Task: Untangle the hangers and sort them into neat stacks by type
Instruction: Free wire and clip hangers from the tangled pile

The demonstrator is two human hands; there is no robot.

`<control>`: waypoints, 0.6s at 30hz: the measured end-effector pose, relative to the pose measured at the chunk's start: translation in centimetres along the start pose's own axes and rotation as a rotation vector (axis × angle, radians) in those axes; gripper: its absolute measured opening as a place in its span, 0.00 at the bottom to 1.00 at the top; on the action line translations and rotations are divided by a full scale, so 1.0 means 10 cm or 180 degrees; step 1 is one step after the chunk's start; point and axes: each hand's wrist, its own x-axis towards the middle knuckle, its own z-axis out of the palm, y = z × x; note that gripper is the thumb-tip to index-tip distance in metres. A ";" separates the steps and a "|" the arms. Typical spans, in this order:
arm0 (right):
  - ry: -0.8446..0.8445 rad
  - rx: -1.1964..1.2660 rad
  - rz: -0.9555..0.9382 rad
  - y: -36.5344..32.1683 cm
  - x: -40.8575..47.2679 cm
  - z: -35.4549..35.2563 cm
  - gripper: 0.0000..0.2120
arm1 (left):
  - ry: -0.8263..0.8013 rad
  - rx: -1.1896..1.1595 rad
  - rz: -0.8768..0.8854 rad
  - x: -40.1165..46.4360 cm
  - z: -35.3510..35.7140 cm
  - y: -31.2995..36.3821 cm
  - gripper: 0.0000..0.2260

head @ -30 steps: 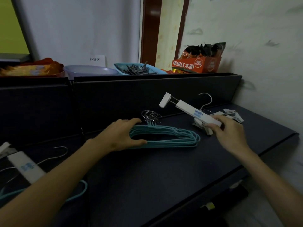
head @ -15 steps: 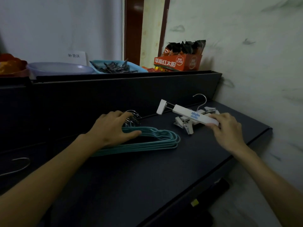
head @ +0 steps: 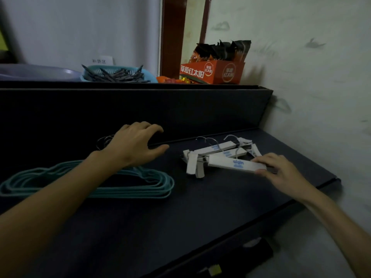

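Head view: three white clip hangers (head: pixel 222 155) stacked on the desk (head: pixel 180 217), long axes left-right — my right hand (head: pixel 281 173) pinches the top one; left hand (head: pixel 134 145) hovers loose above teal hangers (head: pixel 158 183).

Left hand (head: pixel 133 144) now off the teal hanger stack (head: pixel 124 182), hovering above it with fingers loosely spread. Right hand (head: pixel 281 173) has lowered the white clip hanger (head: pixel 236 165) onto the white clip pile (head: pixel 218 152); fingers still on its end.
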 end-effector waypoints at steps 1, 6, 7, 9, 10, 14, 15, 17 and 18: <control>-0.0108 0.0064 -0.0086 0.07 0.04 -0.02 0.13 | -0.0012 0.0011 -0.0058 0.03 0.03 0.07 0.26; -0.0371 0.0442 -0.0586 0.39 0.22 -0.13 0.13 | -0.0026 0.0123 -0.0442 0.07 0.17 0.38 0.25; -0.0433 0.0474 -0.0659 0.44 0.27 -0.12 0.13 | -0.0033 0.0153 -0.0515 0.07 0.19 0.44 0.25; -0.0522 0.0409 -0.0714 0.52 0.35 -0.09 0.13 | -0.0056 0.0222 -0.0633 0.05 0.22 0.55 0.25; -0.0537 0.0327 -0.0743 0.57 0.39 -0.06 0.14 | -0.0069 0.0250 -0.0696 0.04 0.22 0.59 0.24; -0.0552 -0.0040 -0.0915 0.70 0.57 0.03 0.16 | -0.0053 0.0328 -0.0930 0.01 0.21 0.72 0.24; -0.0550 -0.0098 -0.0963 0.72 0.60 0.05 0.17 | -0.0048 0.0349 -0.0990 0.01 0.20 0.74 0.24; -0.0524 -0.0184 -0.1054 0.72 0.65 0.06 0.18 | -0.0055 0.0404 -0.1100 -0.01 0.18 0.78 0.24; -0.0513 -0.0228 -0.1111 0.72 0.66 0.06 0.19 | -0.0066 0.0436 -0.1143 -0.03 0.17 0.80 0.24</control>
